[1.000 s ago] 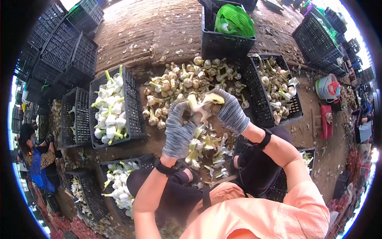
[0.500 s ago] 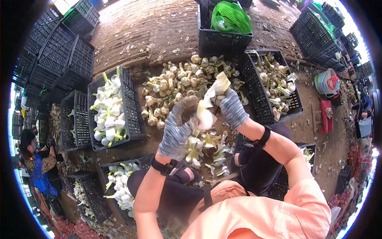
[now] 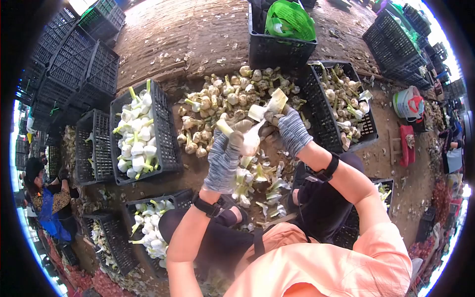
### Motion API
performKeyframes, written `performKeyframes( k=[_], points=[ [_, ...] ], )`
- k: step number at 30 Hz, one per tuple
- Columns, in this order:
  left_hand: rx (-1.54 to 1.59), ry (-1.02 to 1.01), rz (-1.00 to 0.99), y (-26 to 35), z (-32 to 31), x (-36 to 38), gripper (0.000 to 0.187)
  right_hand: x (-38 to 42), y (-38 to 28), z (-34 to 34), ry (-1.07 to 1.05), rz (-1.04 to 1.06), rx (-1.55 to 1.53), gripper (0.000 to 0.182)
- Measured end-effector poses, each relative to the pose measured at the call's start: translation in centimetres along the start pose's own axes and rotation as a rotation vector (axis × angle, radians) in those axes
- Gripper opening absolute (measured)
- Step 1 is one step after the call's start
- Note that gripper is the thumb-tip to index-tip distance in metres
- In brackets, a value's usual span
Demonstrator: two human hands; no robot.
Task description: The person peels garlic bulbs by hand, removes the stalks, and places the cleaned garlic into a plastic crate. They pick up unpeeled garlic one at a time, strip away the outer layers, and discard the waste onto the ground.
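Gripped in my gloved left hand (image 3: 225, 161) is a white garlic bulb (image 3: 251, 142), and a pale green stalk end (image 3: 224, 127) sticks out above the fingers. My right hand (image 3: 292, 131), also gloved, pinches a yellowish strip of garlic skin (image 3: 278, 100) close beside the bulb. Beyond both hands spreads a heap of unpeeled garlic (image 3: 232, 91) on the floor. Peeled-off skins and leaves (image 3: 267, 183) lie below the hands, between my legs.
A black crate (image 3: 168, 133) of white garlic stands left; another crate (image 3: 314, 109) of unpeeled garlic is at right. Ahead sits a crate (image 3: 282, 52) with a green bag. A person in a blue apron (image 3: 52, 215) is far left. A bucket (image 3: 408, 104) stands right.
My left hand has turned the garlic bulb, so its stalk end now points up left. The skin strip in my right hand has come away from the bulb's top and shifted slightly right.
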State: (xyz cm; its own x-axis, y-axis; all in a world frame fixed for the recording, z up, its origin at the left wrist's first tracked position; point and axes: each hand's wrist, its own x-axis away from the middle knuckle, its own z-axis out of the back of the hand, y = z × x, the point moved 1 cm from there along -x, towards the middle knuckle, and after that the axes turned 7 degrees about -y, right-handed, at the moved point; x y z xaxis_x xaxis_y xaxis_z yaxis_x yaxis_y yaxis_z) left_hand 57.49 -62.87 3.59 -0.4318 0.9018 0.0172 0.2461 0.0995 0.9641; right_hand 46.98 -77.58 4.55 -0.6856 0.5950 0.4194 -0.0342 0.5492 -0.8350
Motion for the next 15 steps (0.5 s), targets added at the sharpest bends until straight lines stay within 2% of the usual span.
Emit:
performKeyframes(
  k=[1, 3, 5, 7, 8, 9, 11, 13, 14, 15],
  points=[
    [0.039, 0.004, 0.069, 0.0, 0.4, 0.1, 0.043, -0.3, 0.2, 0.2, -0.003, -0.001, -0.007, 0.01],
    [0.188, -0.019, -0.02, 2.2, -0.6, -0.7, 0.049, -1.3, 1.3, 1.2, -0.091, 0.104, 0.422, 0.012],
    [0.422, -0.042, 0.069, 1.8, 0.9, -0.6, 0.053, -1.3, 2.8, 2.0, -0.362, 0.176, 0.748, 0.015],
    [0.483, -0.01, 0.046, 1.7, 1.6, -1.1, 0.05, 0.3, 2.1, 1.9, -0.702, -0.05, 0.63, 0.017],
    [0.513, 0.035, 0.062, 1.2, 2.0, -1.3, 0.049, 0.5, 2.1, 2.0, -0.894, 0.085, 0.549, 0.024],
    [0.544, 0.081, 0.078, 0.8, 2.3, -1.4, 0.047, 1.6, -0.2, 1.7, -0.985, -0.269, 0.489, 0.036],
    [0.512, 0.084, 0.053, 0.9, 2.2, -1.4, 0.045, 2.1, -1.5, 0.6, -1.141, 0.025, 0.672, 0.053],
    [0.181, 0.15, 0.02, 1.6, 1.6, -1.1, 0.043, 0.8, -0.2, 1.7, -0.869, 0.279, 1.495, 0.064],
    [0.07, 0.195, -0.008, 1.5, 1.5, -1.0, 0.041, 0.4, 0.2, 1.5, -0.656, 0.19, 1.646, 0.067],
    [0.07, 0.188, -0.004, 1.5, 1.4, -0.9, 0.041, 0.1, -0.2, 1.4, -0.578, 0.041, 1.489, 0.057]
  ],
)
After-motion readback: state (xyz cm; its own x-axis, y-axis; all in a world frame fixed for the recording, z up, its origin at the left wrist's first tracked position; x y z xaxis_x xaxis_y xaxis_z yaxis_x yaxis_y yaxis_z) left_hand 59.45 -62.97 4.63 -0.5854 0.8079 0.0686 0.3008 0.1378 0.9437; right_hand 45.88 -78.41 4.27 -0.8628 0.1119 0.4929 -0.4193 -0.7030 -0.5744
